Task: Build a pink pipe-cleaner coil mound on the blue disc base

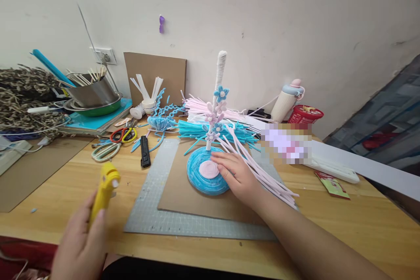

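My left hand is wrapped round the handle of a yellow glue gun, held above the table's near left with its nozzle end up. My right hand lies on the right side of a round blue base, its fingers stretched out over the surface. The base is wound from fuzzy pipe cleaner and has a pale pink disc on it. At its far edge rises an upright white wrapped stem. Blue flowers and pink flowers sit along the stem's lower part.
Cardboard lies under the base on a grey cutting mat. Blue pipe cleaners and pink ones spread behind and right. Scissors and a black cutter lie left. A white bottle stands back right.
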Demonstrator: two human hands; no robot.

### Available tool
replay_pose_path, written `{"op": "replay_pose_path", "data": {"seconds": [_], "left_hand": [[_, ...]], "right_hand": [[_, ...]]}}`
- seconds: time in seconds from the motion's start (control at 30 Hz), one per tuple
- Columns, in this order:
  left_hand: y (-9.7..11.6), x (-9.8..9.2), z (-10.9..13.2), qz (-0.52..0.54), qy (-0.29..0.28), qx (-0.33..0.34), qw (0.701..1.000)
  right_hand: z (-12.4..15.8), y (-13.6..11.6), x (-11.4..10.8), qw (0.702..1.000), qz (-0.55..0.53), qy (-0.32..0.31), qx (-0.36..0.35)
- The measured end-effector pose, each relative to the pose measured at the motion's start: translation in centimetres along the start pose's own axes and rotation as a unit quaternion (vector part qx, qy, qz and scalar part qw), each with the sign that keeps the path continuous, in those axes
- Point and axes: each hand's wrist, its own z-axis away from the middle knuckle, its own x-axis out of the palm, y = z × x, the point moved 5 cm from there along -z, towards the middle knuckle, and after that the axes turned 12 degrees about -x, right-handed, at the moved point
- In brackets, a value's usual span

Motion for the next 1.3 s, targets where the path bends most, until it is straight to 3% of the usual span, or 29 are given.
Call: {"op": "replay_pose_path", "data": {"seconds": [0.07, 0.1, 0.13, 0.2, 0.23, 0.33, 0.4, 0.47, 0.57, 0.63, 0.8, 1.0, 1.3], "left_hand": [[3.8, 1.2, 2.4, 0.061, -0.036, 0.024, 0.997], [6.2, 2.0, 3.5, 0.074, -0.054, 0.071, 0.993], [8.6, 2.9, 4.6, 0.082, -0.084, 0.126, 0.985], [13.1, 4.3, 6.5, 0.104, -0.122, 0.228, 0.960], [15.0, 5.0, 7.3, 0.106, -0.150, 0.271, 0.945], [19.1, 6.0, 8.1, 0.112, -0.194, 0.401, 0.888], [20.3, 6.4, 6.3, 0.123, -0.185, 0.428, 0.876], [20.4, 7.2, 2.7, 0.121, -0.137, 0.378, 0.908], [20.2, 10.4, -1.6, 0.078, -0.197, 0.373, 0.903], [19.7, 12.5, -2.8, 0.050, -0.228, 0.397, 0.888], [18.5, 14.6, -2.2, 0.041, -0.244, 0.433, 0.867], [18.4, 14.4, -1.7, 0.016, -0.245, 0.439, 0.865], [18.4, 14.5, -1.8, 0.027, -0.244, 0.420, 0.874]], "right_hand": [[0.9, -1.3, 1.6, 0.980, -0.158, -0.049, 0.113], [1.5, -2.5, 3.0, 0.949, -0.263, -0.093, 0.149], [2.1, -3.9, 4.1, 0.910, -0.365, -0.099, 0.167], [3.0, -5.9, 5.4, 0.841, -0.505, -0.020, 0.192], [3.6, -6.0, 5.6, 0.811, -0.538, 0.059, 0.222], [5.9, -4.9, 5.1, 0.735, -0.554, 0.248, 0.301], [7.3, -3.5, 3.7, 0.712, -0.533, 0.322, 0.325], [8.6, -2.0, 1.9, 0.706, -0.508, 0.355, 0.343], [9.4, -0.6, 0.1, 0.724, -0.499, 0.318, 0.354], [9.6, -0.1, 0.0, 0.738, -0.497, 0.268, 0.370], [9.5, 0.6, 1.0, 0.769, -0.446, 0.220, 0.402], [9.2, 1.5, 1.5, 0.787, -0.407, 0.230, 0.402], [8.9, 1.5, 1.8, 0.801, -0.374, 0.188, 0.427]]}}
